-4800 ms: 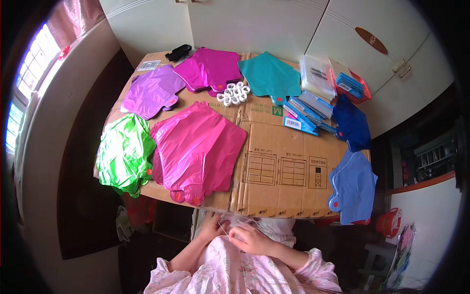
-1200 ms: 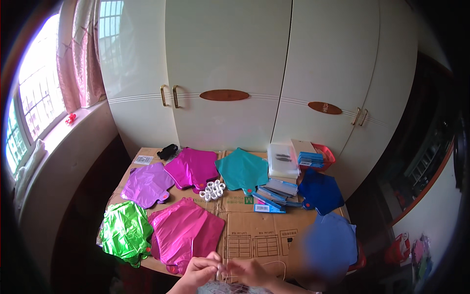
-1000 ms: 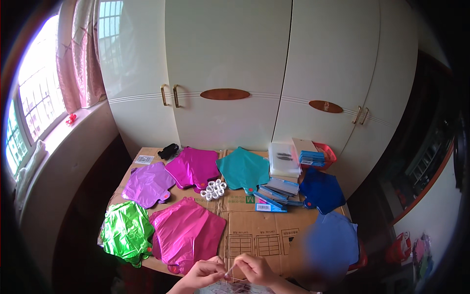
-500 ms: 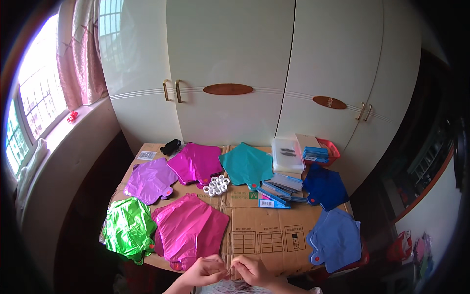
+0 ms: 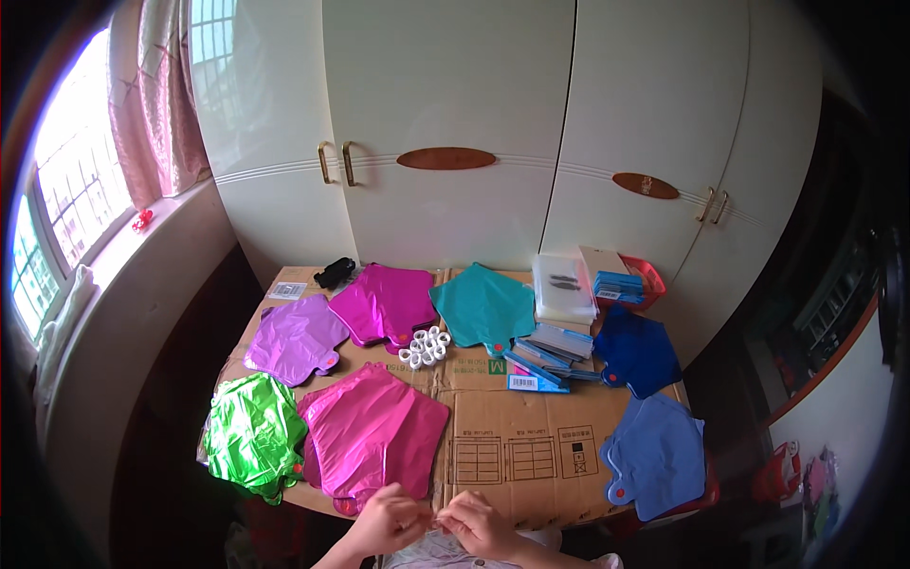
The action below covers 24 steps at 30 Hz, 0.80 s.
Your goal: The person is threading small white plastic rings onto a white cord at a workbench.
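My left hand (image 5: 391, 521) and my right hand (image 5: 478, 525) meet at the table's near edge, fingers pinched together. Something thin and small seems to run between the fingertips, too fine to make out. Just beyond my left hand lies a large pink foil balloon (image 5: 384, 431), flat and uninflated. A shiny green foil balloon (image 5: 254, 431) is left of it. Behind these are a lilac foil balloon (image 5: 296, 339), a magenta one (image 5: 384, 303) and a teal one (image 5: 485, 308). On the right are a dark blue foil balloon (image 5: 640, 351) and a lighter blue one (image 5: 656, 457).
Flattened cardboard (image 5: 517, 412) covers the table. Several white ribbon rolls (image 5: 424, 348) sit mid-table, near blue and grey packets (image 5: 550, 356). At the back right stand clear plastic sleeves (image 5: 564, 284) and a red basket (image 5: 649, 283); a black item (image 5: 334, 273) lies back left. White cupboards (image 5: 445, 218) rise behind.
The view has shifted slightly, so the table sits a little higher in the picture. My left hand has tipped up slightly; both hands stay pinched close together.
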Tool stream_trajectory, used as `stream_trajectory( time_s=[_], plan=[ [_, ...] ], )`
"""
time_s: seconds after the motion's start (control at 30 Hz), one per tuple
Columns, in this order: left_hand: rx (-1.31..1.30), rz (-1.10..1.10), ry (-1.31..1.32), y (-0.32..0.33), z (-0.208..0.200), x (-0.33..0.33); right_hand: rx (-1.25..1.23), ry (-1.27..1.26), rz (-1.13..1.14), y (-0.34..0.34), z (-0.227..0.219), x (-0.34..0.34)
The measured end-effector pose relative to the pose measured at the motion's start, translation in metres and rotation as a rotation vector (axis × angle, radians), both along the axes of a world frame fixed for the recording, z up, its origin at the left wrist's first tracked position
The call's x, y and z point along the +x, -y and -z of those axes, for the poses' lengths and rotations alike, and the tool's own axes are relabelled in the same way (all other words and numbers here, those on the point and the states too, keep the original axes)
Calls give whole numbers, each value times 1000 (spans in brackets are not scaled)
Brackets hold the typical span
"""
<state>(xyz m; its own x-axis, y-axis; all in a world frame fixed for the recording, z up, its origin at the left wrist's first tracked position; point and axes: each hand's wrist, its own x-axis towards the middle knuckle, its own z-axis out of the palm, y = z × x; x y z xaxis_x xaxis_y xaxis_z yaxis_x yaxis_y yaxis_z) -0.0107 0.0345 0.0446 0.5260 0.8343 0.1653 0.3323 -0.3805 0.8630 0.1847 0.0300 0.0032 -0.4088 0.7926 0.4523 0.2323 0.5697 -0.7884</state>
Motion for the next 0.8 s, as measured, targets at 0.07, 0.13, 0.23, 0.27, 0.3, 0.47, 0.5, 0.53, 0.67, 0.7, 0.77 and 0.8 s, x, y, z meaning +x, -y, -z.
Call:
stream_trajectory(
  time_s=[0.07,0.13,0.23,0.27,0.3,0.47,0.5,0.53,0.67,0.7,0.77,0.8],
  plan=[
    [-333,199,286,3,11,-8,41,53,-32,1,3,-1],
    [-407,103,432,7,1,-1,67,13,-80,10,12,-7],
    [229,-127,-40,9,-1,4,-184,-100,-136,19,16,-12],
    [237,-50,-228,11,-3,1,-245,-103,-144,21,20,-11],
    [243,28,-414,14,-5,-5,-185,-62,-146,23,23,-11],
    [-160,296,-151,21,6,-28,-48,15,-302,34,46,-19],
    [-546,201,18,30,16,-33,-71,-142,-332,33,38,-22],
    [-664,158,164,37,26,-36,-137,-156,-368,34,47,-26],
    [-879,82,568,43,47,-35,-314,-131,-441,46,145,-35],
    [-852,104,623,42,45,-34,-336,-111,-448,48,166,-36],
    [-813,95,706,40,31,-29,-399,-115,-508,52,188,-36],
    [-804,76,735,36,17,-24,-430,-113,-531,53,196,-34]
  ],
)
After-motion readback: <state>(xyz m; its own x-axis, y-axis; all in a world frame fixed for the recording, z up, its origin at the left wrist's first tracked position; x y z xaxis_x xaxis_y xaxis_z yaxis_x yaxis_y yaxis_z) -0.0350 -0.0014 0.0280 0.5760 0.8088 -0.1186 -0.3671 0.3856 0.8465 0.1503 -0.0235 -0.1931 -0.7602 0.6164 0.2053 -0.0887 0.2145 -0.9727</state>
